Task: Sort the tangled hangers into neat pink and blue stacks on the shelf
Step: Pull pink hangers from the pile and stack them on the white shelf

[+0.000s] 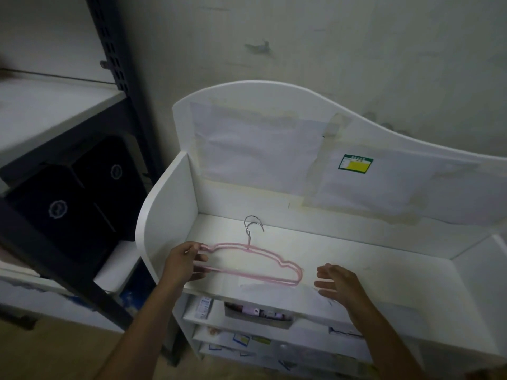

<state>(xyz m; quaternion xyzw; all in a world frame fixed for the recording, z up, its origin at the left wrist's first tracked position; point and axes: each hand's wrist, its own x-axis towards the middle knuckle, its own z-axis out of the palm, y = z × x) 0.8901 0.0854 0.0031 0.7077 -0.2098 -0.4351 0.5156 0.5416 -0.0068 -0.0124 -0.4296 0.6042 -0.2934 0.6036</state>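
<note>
Overhead, from the head camera, a pink hanger [255, 266] lies flat on the top of the white shelf [384, 272], its metal hook [253, 224] pointing toward the back panel. The left hand [183, 266] grips the hanger's left end, fingers curled round both the upper and lower bars. The right hand [338, 282] is held just beyond the hanger's right end, fingers straight and slightly spread, not touching it.
</note>
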